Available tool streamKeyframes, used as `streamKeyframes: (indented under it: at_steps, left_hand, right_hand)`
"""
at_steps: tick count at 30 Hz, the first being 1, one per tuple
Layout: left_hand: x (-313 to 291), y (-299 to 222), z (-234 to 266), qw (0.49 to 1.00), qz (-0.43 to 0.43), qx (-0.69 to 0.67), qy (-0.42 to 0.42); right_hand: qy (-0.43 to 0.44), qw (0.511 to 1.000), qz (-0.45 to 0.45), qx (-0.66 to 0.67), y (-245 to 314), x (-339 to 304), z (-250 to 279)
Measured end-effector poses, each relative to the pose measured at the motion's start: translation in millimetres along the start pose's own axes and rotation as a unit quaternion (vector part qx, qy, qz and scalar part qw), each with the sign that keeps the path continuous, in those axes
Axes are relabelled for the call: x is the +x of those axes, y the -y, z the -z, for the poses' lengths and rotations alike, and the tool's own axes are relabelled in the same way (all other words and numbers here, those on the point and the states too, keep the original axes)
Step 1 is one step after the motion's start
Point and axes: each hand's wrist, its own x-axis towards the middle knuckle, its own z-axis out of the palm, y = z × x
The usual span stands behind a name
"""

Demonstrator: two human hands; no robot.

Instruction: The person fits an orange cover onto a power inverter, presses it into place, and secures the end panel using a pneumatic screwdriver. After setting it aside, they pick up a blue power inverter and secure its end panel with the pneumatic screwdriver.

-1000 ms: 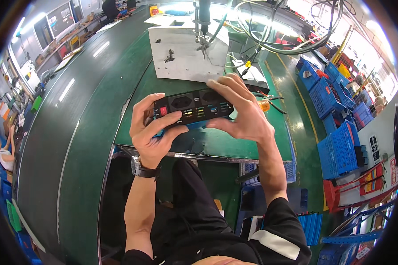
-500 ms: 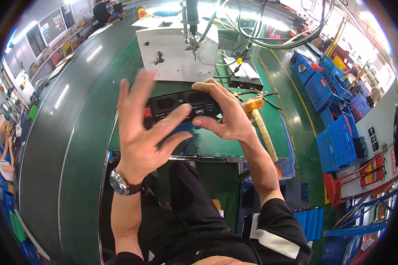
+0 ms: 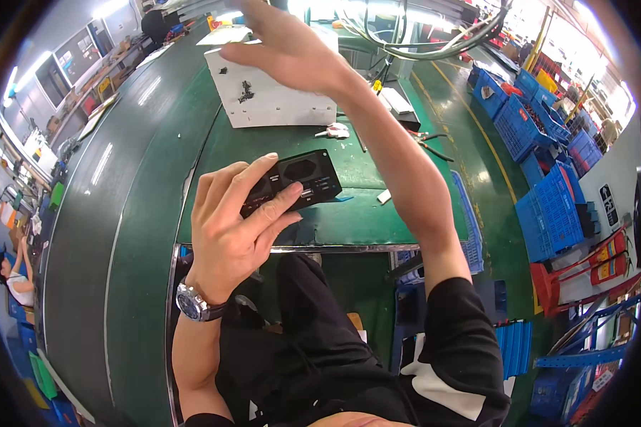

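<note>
My left hand [image 3: 231,220] grips a black box-shaped electrical unit [image 3: 308,171] with an outlet-shaped recess and small ports on its face. Its fingers lie along the top and across the front, covering part of the panel. The unit is tilted above the green tabletop [image 3: 263,139]. Far ahead, my right hand [image 3: 292,57] is stretched out over a white box [image 3: 235,89], thumb apart from the blurred fingers, with nothing visible in it. That raised arm crosses the right side of the bench.
Behind my right forearm lie dark-handled pliers [image 3: 434,146]. A small white-and-red piece [image 3: 332,131] rests before the white box. To the left runs a dark conveyor belt [image 3: 85,235]; cables [image 3: 441,50] hang overhead. Blue crates [image 3: 548,213] stand at right. Another person [image 3: 18,281] is far left.
My right hand has left the unit and swung up and forward over the white box. My left hand has closed around the unit. The hammer and hanging tool are no longer visible.
</note>
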Motion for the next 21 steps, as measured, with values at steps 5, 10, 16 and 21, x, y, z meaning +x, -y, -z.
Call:
streamKeyframes:
  at_steps: [5, 10, 16, 21]
  left_hand:
    - [2, -3, -10, 1.000, -0.004, -0.002, 0.002]
    - [8, -9, -17, 1.000, -0.006, -0.005, -0.011]
    - [16, -8, -11, 1.000, 0.007, -0.012, -0.004]
    - [7, 14, -2, 0.999, 0.034, -0.014, -0.005]
  right_hand:
    - [-0.351, 0.870, 0.075, -0.337, -114, 71, -25]
    - [-0.257, 0.919, -0.029, -0.296, -154, 64, 15]
    - [-0.168, 0.917, -0.196, -0.305, -155, 15, 25]
    - [-0.325, 0.940, -0.091, -0.047, -20, -3, 34]
